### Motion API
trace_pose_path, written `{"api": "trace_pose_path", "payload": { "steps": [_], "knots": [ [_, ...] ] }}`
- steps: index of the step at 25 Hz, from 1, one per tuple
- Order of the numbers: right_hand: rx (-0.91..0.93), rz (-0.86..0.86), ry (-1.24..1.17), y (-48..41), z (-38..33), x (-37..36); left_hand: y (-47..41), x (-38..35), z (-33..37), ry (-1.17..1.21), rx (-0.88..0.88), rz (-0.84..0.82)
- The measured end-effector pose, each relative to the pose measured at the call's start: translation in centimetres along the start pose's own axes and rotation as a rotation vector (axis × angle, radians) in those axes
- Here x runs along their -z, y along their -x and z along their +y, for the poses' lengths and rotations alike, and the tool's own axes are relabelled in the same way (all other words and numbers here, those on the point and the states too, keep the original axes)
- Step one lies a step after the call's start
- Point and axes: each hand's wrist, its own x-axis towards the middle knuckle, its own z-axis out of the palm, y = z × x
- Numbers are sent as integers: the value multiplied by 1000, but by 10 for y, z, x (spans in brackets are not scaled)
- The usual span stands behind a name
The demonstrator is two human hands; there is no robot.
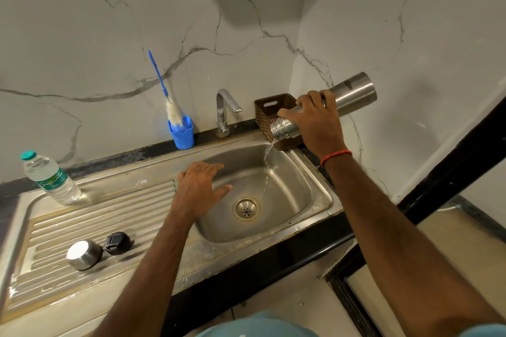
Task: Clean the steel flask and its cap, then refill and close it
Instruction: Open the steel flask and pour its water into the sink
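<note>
My right hand [317, 120] grips the steel flask [353, 93] around its middle and holds it tipped mouth-down over the back right corner of the sink basin [287, 189]. A thin stream of water [267, 153] runs from the flask's mouth into the basin. My left hand [201, 186] hovers flat and empty over the basin's left rim, fingers apart. The steel outer cap [84, 254] and the black inner stopper [117, 243] lie side by side on the ribbed drainboard [109, 210] at the front left.
A plastic water bottle [50, 178] with a teal cap stands at the back left of the drainboard. A blue-handled bottle brush [171, 109] stands in a blue holder [181, 133] beside the tap [224, 109]. A brown basket [273, 112] sits behind the flask.
</note>
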Motion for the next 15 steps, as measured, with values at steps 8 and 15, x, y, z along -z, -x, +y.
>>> {"api": "trace_pose_path", "payload": {
  "steps": [8, 15],
  "knots": [
    [201, 11, 51, -14, -18, 7, 5, 3, -2, -18, 13, -2],
    [287, 56, 50, -21, -29, 5, 12, 7, -5, -14, 55, 7]
  ]
}}
